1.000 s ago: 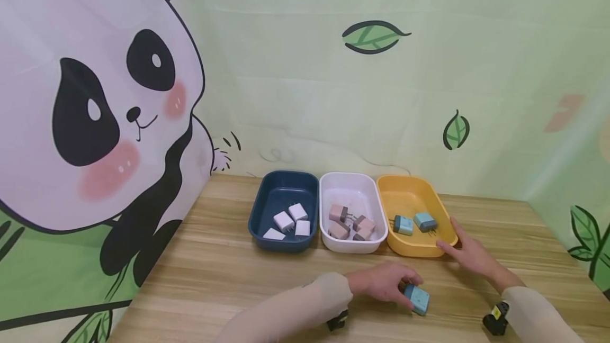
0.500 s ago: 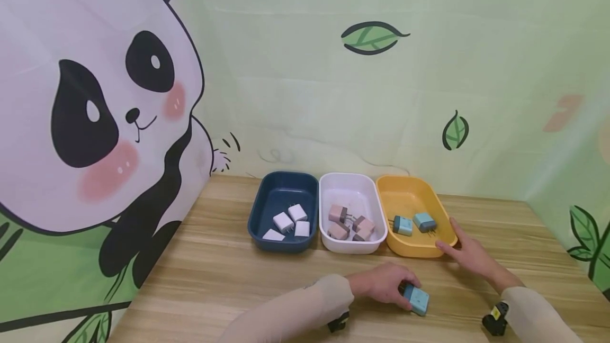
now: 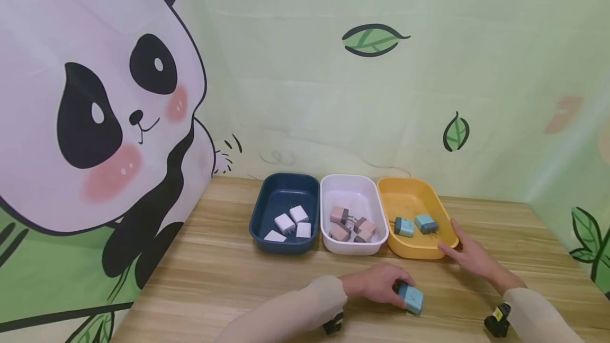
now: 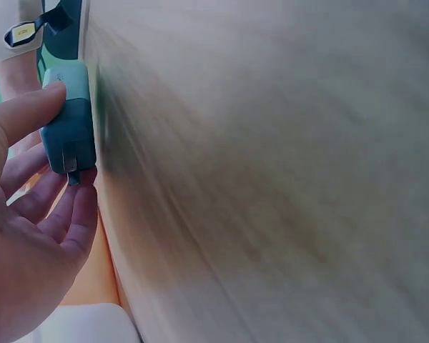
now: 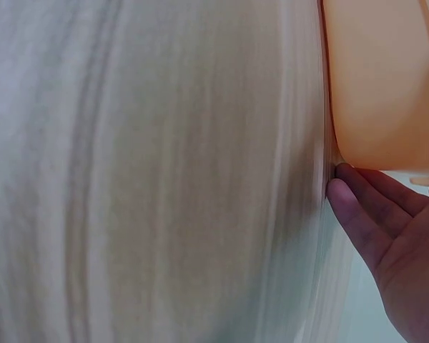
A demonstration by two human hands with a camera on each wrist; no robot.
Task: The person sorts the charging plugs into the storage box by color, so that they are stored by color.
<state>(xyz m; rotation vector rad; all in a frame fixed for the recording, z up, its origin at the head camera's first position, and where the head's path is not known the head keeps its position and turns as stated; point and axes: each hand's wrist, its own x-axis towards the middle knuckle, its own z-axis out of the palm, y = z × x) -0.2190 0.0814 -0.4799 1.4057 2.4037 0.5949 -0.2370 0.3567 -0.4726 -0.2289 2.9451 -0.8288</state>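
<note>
My left hand (image 3: 381,283) pinches a light-and-dark-blue charger plug (image 3: 412,299) at the front of the table. In the left wrist view the thumb presses one face of this plug (image 4: 68,118), fingers lie behind it, and its metal prongs show at the dark end. My right hand (image 3: 474,256) holds the near right corner of the yellow bin (image 3: 414,250), thumb at the rim. In the right wrist view the fingers (image 5: 372,221) reach against the bin's lower corner. Inside that bin lie two blue plugs, one (image 3: 404,226) left of the other (image 3: 425,223).
Left of the yellow bin stand a white bin (image 3: 355,247) with several pink-and-brown plugs (image 3: 340,214) and a navy bin (image 3: 285,247) with several white plugs (image 3: 284,223). All three touch side by side on the wooden table (image 3: 229,279), before a panda-printed backdrop (image 3: 295,68).
My left hand has shifted slightly left with the blue charger plug in its grip. My right hand stays at the yellow bin's corner.
</note>
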